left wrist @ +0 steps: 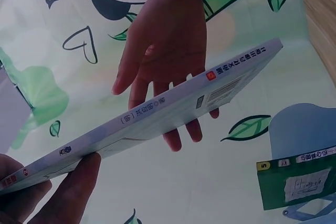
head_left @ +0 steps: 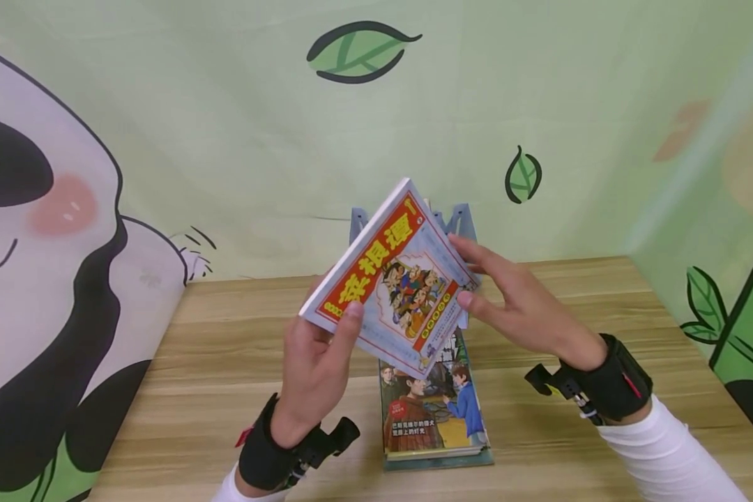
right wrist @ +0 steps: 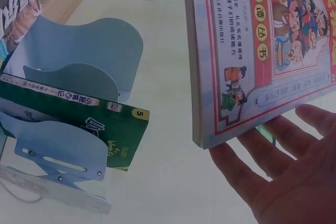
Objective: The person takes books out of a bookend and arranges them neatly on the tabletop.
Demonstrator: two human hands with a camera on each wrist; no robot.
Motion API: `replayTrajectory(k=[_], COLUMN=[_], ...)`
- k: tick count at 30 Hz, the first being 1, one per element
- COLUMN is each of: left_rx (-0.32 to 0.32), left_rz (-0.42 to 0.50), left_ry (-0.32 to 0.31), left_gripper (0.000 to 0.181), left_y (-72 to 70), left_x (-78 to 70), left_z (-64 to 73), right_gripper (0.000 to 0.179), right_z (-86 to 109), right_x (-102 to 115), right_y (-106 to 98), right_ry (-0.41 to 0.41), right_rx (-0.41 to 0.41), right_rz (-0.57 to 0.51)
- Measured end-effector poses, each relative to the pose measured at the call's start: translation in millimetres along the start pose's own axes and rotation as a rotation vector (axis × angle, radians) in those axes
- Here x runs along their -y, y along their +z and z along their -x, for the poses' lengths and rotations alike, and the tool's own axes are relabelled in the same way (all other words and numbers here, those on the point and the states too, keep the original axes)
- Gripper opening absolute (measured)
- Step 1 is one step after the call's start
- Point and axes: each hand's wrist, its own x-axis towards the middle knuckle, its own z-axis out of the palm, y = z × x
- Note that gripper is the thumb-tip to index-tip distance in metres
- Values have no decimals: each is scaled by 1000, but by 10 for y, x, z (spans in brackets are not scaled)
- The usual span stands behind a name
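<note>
A thin comic-style book with a red title band and a cartoon cover is held tilted above the table. My left hand grips it at the lower left, thumb on the front cover and fingers behind. My right hand is at its right edge, fingers extended; in the right wrist view these fingers lie along the book's edge without curling round it. Below the held book, another illustrated book lies flat.
Behind the held book stands a light blue metal book stand, mostly hidden in the head view. The right wrist view shows a green book standing in it. All this is on a wood-grain table before a panda-print backdrop.
</note>
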Motion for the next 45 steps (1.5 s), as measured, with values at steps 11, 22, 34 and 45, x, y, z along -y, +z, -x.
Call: replayTrajectory(k=[11, 22, 34, 45], left_rx=[46, 43, 33, 28], left_rz=[77, 80, 114, 143], left_ry=[-71, -52, -39, -71], left_gripper=[39, 39, 37, 39], left_y=[30, 12, 6, 0], left_x=[17, 74, 123, 141], left_z=[55, 100, 139, 154], right_gripper=[59, 44, 37, 31], right_z=[8, 24, 50, 94], right_x=[-56, -35, -24, -1], right_y=[69, 113, 169, 164], right_ry=[14, 37, 18, 68], right_rx=[25, 32, -34, -56], right_rz=[-132, -270, -362, -388])
